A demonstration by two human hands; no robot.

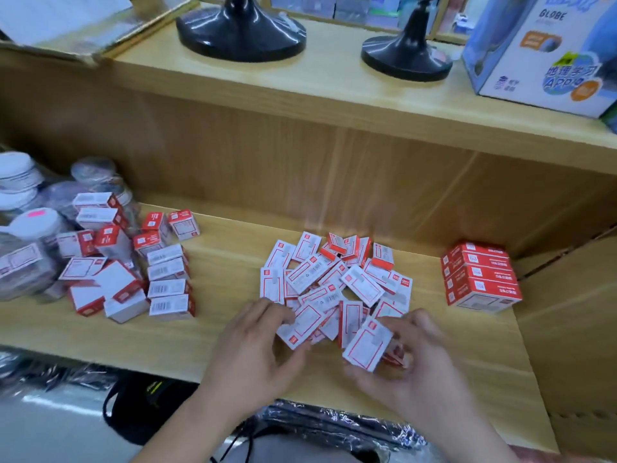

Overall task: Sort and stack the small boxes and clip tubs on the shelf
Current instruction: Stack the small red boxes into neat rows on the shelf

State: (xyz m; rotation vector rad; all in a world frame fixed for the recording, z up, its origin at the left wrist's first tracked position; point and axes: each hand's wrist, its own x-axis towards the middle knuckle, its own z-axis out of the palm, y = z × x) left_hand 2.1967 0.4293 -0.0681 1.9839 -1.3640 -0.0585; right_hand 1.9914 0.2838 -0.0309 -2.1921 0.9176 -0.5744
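Note:
A loose pile of small red-and-white boxes [337, 279] lies in the middle of the wooden shelf [213, 332]. My left hand [257, 355] pinches one box [302, 324] at the pile's near edge. My right hand [410, 365] holds another box [367, 344] between thumb and fingers, with a red box partly hidden under it. A neat stack of red boxes [480, 277] stands at the right. More boxes [133, 262], some in rows, lie at the left beside clear clip tubs [33, 242] with white lids.
The upper shelf carries two black stand bases [240, 31] and a blue globe carton [547, 55]. A cardboard wall [574, 322] bounds the shelf on the right. Black plastic-wrapped goods [334, 426] lie below the shelf's front edge.

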